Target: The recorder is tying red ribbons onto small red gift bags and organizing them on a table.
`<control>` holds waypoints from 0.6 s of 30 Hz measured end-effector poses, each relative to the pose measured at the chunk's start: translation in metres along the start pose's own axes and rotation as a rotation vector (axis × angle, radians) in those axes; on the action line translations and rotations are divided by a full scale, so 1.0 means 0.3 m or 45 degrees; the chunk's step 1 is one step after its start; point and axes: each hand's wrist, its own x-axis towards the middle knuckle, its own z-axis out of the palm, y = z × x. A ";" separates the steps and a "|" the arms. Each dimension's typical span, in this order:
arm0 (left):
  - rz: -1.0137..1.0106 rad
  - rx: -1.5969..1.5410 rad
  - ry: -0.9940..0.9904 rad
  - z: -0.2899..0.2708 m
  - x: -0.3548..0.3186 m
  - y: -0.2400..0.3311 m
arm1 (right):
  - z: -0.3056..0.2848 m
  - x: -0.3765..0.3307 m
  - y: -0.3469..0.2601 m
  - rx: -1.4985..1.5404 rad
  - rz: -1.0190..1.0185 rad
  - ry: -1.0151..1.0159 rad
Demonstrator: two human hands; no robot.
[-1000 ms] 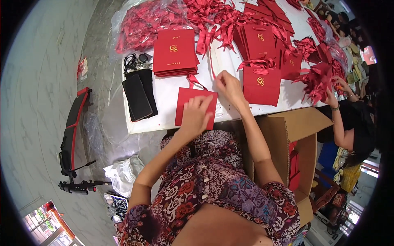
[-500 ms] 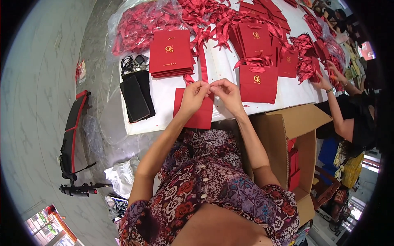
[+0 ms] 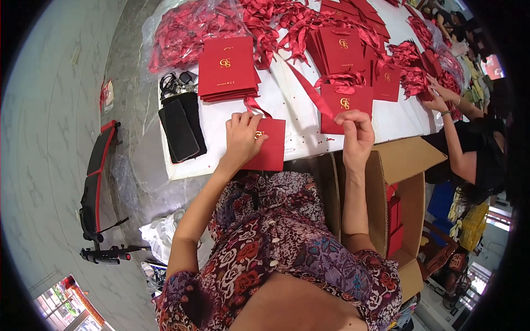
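My left hand (image 3: 243,138) rests on a small red paper bag (image 3: 273,157) at the table's near edge, its thumb spread across the gold print. A red ribbon handle (image 3: 255,105) loops from the bag's top beside my fingertips. Off to the right, my right hand (image 3: 358,135) is raised with thumb and fingers closed in a pinch. A long red ribbon (image 3: 309,91) runs taut from the ribbon heap to that pinch. Behind the right hand lies another red bag (image 3: 361,102) with a ribbon on top.
Stacked red bags (image 3: 226,69) stand behind my left hand, next to a black phone (image 3: 179,131). A clear plastic sack of ribbons (image 3: 193,33) sits at the far left. An open cardboard box (image 3: 408,209) holds red items at my right. Beyond it, another person's hands (image 3: 439,96) handle ribbons.
My hands, together over the bag before, are now apart. The left has moved left and down onto the bag; the right has swung right, with a ribbon stretched out to it.
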 end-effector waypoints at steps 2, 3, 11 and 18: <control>-0.020 -0.004 -0.026 0.004 -0.001 -0.013 | 0.012 -0.010 -0.049 0.012 -0.031 -0.057; -0.036 -0.009 -0.053 0.008 0.001 -0.017 | 0.015 -0.015 -0.065 0.022 -0.064 -0.110; -0.082 -0.023 -0.057 0.017 0.017 -0.008 | 0.026 -0.025 -0.028 -0.073 0.434 -0.185; -0.131 -0.114 0.023 0.025 0.024 0.025 | 0.009 -0.029 -0.028 0.162 0.575 -0.406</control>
